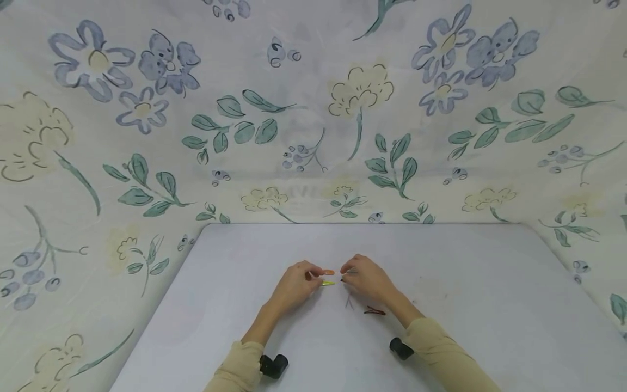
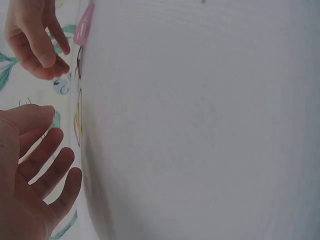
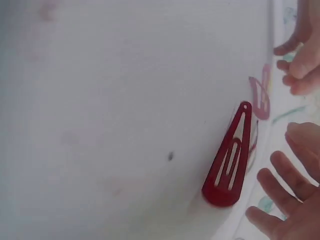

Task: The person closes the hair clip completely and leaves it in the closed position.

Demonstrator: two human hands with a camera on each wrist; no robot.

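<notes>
In the head view my left hand (image 1: 296,280) is beside an orange snap hair clip (image 1: 329,272) and a yellow-green one (image 1: 327,283) on the white table. Facing it, my right hand (image 1: 367,277) hovers over a greyish clip (image 1: 351,271), partly hidden by the fingers, with a dark tip showing near the thumb. In the left wrist view the left hand (image 2: 40,165) has its fingers loosely spread around nothing. The right wrist view shows the right hand (image 3: 295,195) with relaxed, parted fingers, near a red snap clip (image 3: 215,192). Beyond lies a pink clip (image 3: 265,112).
The dark red clip (image 1: 374,311) lies nearer the front, below the right wrist. A small pale forked thing (image 1: 349,302) is left of it. Black devices (image 1: 274,366) sit at both wrists. Floral sheeting (image 1: 313,163) surrounds the white table (image 1: 470,261).
</notes>
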